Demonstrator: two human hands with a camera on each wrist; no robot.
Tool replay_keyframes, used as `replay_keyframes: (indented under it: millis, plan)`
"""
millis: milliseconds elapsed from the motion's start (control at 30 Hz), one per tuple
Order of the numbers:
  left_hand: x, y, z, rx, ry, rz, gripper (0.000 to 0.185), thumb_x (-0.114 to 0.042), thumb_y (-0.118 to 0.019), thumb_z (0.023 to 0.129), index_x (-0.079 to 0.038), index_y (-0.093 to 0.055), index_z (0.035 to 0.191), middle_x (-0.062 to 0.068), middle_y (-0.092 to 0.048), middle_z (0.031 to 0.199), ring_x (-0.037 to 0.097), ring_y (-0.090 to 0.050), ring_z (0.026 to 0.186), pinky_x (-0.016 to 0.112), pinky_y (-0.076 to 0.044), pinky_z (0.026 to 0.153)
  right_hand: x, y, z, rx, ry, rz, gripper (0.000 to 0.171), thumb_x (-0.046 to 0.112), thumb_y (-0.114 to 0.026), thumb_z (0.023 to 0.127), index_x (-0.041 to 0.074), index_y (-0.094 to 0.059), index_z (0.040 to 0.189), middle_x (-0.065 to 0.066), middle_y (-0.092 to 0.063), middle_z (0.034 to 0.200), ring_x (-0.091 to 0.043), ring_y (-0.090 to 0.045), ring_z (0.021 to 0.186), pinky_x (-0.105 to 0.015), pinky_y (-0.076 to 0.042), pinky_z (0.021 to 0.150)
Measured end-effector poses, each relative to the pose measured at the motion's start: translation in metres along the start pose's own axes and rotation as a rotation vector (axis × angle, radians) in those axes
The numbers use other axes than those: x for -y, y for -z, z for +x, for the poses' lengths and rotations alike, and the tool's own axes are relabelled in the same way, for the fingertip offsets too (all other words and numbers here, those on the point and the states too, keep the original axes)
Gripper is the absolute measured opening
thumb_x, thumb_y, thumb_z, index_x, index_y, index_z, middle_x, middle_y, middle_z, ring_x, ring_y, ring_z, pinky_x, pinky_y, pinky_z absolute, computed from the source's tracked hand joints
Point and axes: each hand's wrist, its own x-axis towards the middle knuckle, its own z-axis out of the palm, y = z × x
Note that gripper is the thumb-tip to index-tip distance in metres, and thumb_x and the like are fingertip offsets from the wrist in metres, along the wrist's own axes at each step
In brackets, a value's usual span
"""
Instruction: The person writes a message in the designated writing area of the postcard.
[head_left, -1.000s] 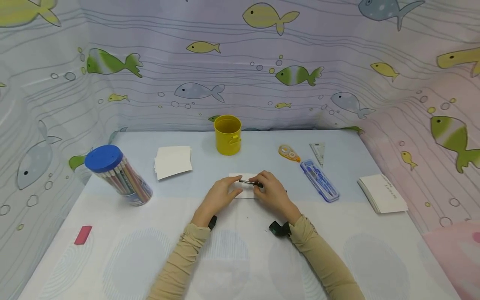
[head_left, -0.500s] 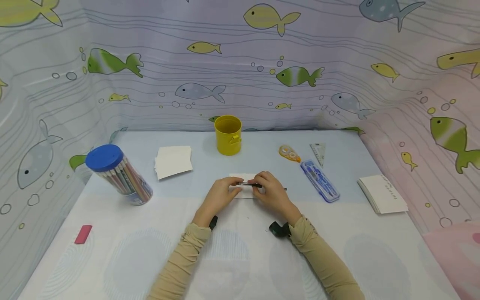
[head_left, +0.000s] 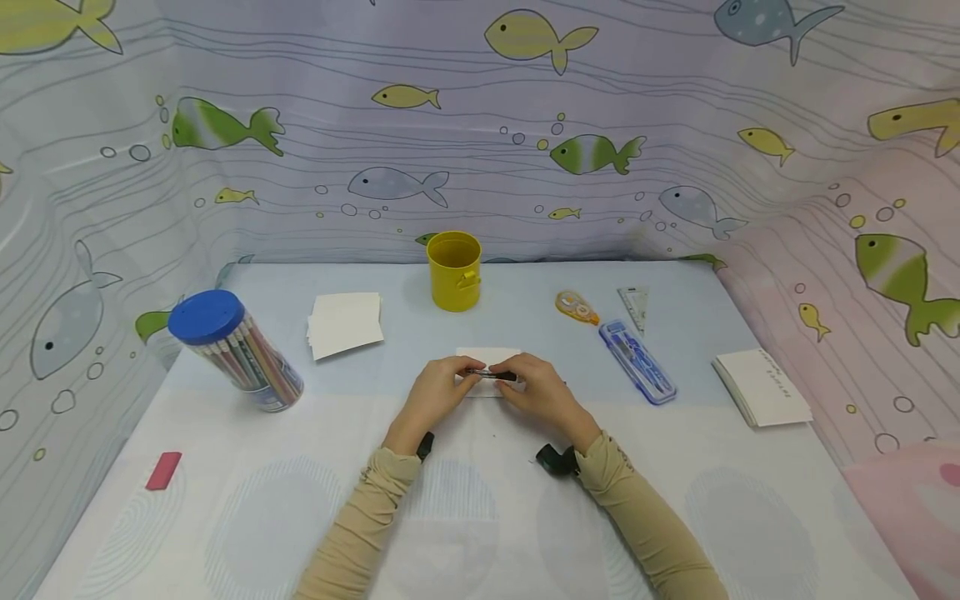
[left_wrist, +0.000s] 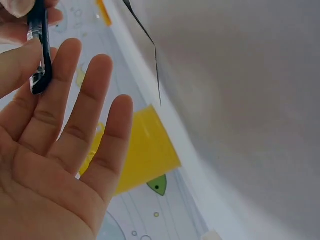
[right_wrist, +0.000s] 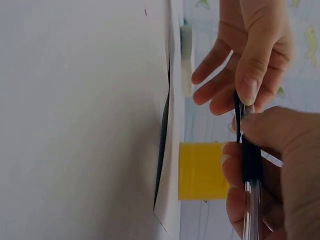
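Pen (head_left: 497, 374), black and clear-barrelled, held level between both hands just above a white card (head_left: 487, 357) on the table (head_left: 480, 500): right hand (head_left: 542, 393) with its grip clamped round the barrel, left hand (head_left: 438, 392) pinching the capped end, other fingers straight. Beyond the grip stands a yellow cup (head_left: 453, 271); a blue case (head_left: 637, 361) and paper stacks lie well aside, nothing obstructing.

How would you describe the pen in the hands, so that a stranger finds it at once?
Start at the yellow cup at the table's back edge and come straight toward the person. Both hands meet there above a small white card. The pen, thin, black and clear, lies level between their fingertips.
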Motion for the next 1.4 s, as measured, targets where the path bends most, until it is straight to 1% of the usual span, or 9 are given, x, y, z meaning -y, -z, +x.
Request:
replay_keyframes:
  millis: [167, 433, 567, 700, 833, 1033, 1200, 1300, 1400]
  plan:
    - [0.000, 0.000, 0.000, 0.003, 0.014, 0.012, 0.019, -0.018, -0.067, 0.092, -0.011, -0.073, 0.109, 0.006, -0.073, 0.096, 0.020, -0.068, 0.088, 0.037, -0.056, 0.077, -0.001, 0.000, 0.001, 0.003, -0.010, -0.014, 0.024, 0.001, -0.074, 0.082, 0.006, -0.072, 0.105, -0.006, -0.073, 0.098, -0.015, -0.065, 0.083, -0.024, -0.055, 0.069]
    - [0.001, 0.000, 0.000, 0.040, 0.007, -0.041, 0.021, -0.017, -0.067, 0.092, -0.009, -0.073, 0.110, 0.007, -0.074, 0.102, 0.022, -0.069, 0.092, 0.037, -0.057, 0.079, -0.001, 0.000, 0.001, -0.015, 0.023, -0.039, 0.023, 0.002, -0.075, 0.082, 0.006, -0.073, 0.104, -0.005, -0.074, 0.096, -0.015, -0.067, 0.084, -0.025, -0.057, 0.071]
    - [0.003, 0.000, 0.000, 0.030, 0.006, -0.039, 0.021, -0.018, -0.066, 0.092, -0.010, -0.073, 0.110, 0.007, -0.074, 0.102, 0.021, -0.069, 0.093, 0.037, -0.057, 0.081, -0.001, -0.001, 0.001, -0.023, 0.019, -0.062, 0.023, 0.003, -0.075, 0.082, 0.006, -0.074, 0.104, -0.005, -0.074, 0.096, -0.015, -0.068, 0.083, -0.025, -0.057, 0.070]
    - [0.005, 0.002, 0.000, 0.011, 0.012, -0.038, 0.020, -0.018, -0.066, 0.092, -0.011, -0.072, 0.110, 0.005, -0.074, 0.100, 0.019, -0.068, 0.092, 0.037, -0.056, 0.081, -0.001, -0.001, 0.000, -0.035, -0.013, -0.089, 0.023, 0.006, -0.075, 0.083, 0.007, -0.074, 0.106, -0.005, -0.075, 0.096, -0.013, -0.068, 0.081, -0.024, -0.057, 0.069]
    - [0.004, 0.004, 0.001, -0.004, 0.023, -0.034, 0.020, -0.018, -0.066, 0.093, -0.011, -0.071, 0.110, 0.005, -0.074, 0.100, 0.021, -0.069, 0.093, 0.039, -0.056, 0.081, -0.001, -0.001, 0.000, -0.054, -0.036, -0.120, 0.023, 0.008, -0.074, 0.084, 0.008, -0.074, 0.107, -0.004, -0.075, 0.095, -0.011, -0.067, 0.077, -0.023, -0.055, 0.066]
    - [0.005, 0.006, 0.001, -0.025, 0.081, -0.021, 0.019, -0.021, -0.064, 0.094, -0.013, -0.070, 0.111, 0.008, -0.075, 0.103, 0.025, -0.070, 0.096, 0.042, -0.056, 0.082, 0.000, 0.002, 0.001, -0.077, -0.058, -0.143, 0.022, 0.009, -0.073, 0.085, 0.008, -0.073, 0.107, -0.005, -0.076, 0.095, -0.011, -0.066, 0.073, -0.023, -0.054, 0.063]
    - [0.006, 0.009, 0.001, -0.050, 0.137, -0.021, 0.019, -0.021, -0.064, 0.094, -0.014, -0.067, 0.112, 0.007, -0.075, 0.098, 0.026, -0.070, 0.094, 0.041, -0.055, 0.077, -0.003, 0.008, 0.000, -0.097, -0.122, -0.146, 0.022, 0.011, -0.072, 0.087, 0.009, -0.073, 0.109, -0.004, -0.076, 0.096, -0.010, -0.065, 0.071, -0.023, -0.054, 0.062]
    - [0.009, 0.010, 0.002, -0.069, 0.175, -0.012, 0.020, -0.022, -0.063, 0.095, -0.014, -0.066, 0.112, 0.006, -0.075, 0.098, 0.025, -0.069, 0.091, 0.039, -0.054, 0.072, -0.006, 0.011, -0.001, -0.121, -0.151, -0.134, 0.023, 0.011, -0.071, 0.087, 0.008, -0.072, 0.110, -0.005, -0.076, 0.093, -0.011, -0.065, 0.070, -0.024, -0.053, 0.060]
    - [0.011, 0.013, 0.002, -0.095, 0.208, 0.009, 0.020, -0.023, -0.061, 0.096, -0.015, -0.066, 0.112, 0.005, -0.075, 0.098, 0.023, -0.069, 0.087, 0.034, -0.052, 0.065, -0.012, 0.014, -0.002, -0.148, -0.168, -0.131, 0.022, 0.011, -0.071, 0.088, 0.008, -0.072, 0.110, -0.006, -0.076, 0.090, -0.012, -0.066, 0.069, -0.025, -0.054, 0.059]
